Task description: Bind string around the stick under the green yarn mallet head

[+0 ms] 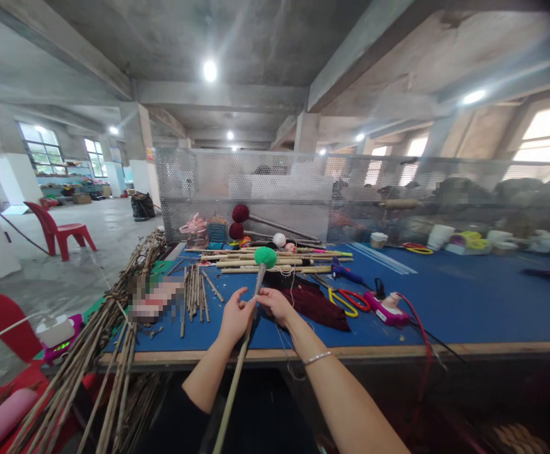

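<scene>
My left hand [236, 315] is closed around a long thin wooden stick [230, 403], which slants up from my lap over the table edge. At the stick's upper end sits a round green ball [265, 257], with a grey wrapping [260, 279] tapering below it. Where that wrapping ends, the fingertips of my right hand [275, 305] pinch together, close against the left thumb. A pale thread [283, 345] trails beneath the right hand; its end at the fingers is too small to make out. Dark red cloth [320, 304] lies just right of that hand.
Yellow-handled scissors [344, 302], red-handled scissors [357, 299], a blue glue gun [345, 271] and a purple power strip [388, 309] lie to the right. Bamboo sticks [275, 270] lie behind. Bundled branches [114, 309] lean at the left edge. A mesh screen [256, 183] backs the table.
</scene>
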Available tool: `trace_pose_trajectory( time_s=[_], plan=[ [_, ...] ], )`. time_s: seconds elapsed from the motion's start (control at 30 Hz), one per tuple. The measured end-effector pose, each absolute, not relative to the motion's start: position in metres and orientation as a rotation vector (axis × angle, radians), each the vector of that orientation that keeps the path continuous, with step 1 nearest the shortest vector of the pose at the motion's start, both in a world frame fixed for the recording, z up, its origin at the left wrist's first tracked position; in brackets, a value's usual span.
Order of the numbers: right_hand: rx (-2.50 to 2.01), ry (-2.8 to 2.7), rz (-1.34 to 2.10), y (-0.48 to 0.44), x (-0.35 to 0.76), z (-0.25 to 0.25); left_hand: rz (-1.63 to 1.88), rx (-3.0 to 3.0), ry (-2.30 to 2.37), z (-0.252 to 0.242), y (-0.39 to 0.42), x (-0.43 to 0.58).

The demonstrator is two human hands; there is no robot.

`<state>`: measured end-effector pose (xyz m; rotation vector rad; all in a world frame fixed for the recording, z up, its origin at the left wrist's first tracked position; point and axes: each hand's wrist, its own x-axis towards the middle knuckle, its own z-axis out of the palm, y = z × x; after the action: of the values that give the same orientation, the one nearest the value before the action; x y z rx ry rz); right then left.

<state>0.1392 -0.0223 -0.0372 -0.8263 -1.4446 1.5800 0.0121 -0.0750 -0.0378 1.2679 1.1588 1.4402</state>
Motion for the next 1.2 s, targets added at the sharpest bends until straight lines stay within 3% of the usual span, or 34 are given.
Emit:
trace_pose_trajectory(
  time_s=[0.2, 0.53, 0.93, 1.2],
  plan=[
    [-0.850, -1.413, 1.586, -0.0266, 0.1381, -0.0318, 1.582, 1.281, 1.237, -0.0409, -0.0731, 0.0134],
    [-0.770, -1.399, 1.702, -0.0236, 0.1407, -0.0357, 1.414, 1.173, 1.063, -0.0394, -0.0744, 0.0150],
    [-0.812, -1.413, 1.589, -0.0267, 0.1393, -0.0320, 1.476, 1.471, 1.415, -0.0406, -0.0734, 0.0104],
    [-0.769, -1.415, 1.645, -0.0253, 0.1402, -0.0333, 1.316, 1.323, 1.251, -0.0424, -0.0716, 0.0097]
  ],
)
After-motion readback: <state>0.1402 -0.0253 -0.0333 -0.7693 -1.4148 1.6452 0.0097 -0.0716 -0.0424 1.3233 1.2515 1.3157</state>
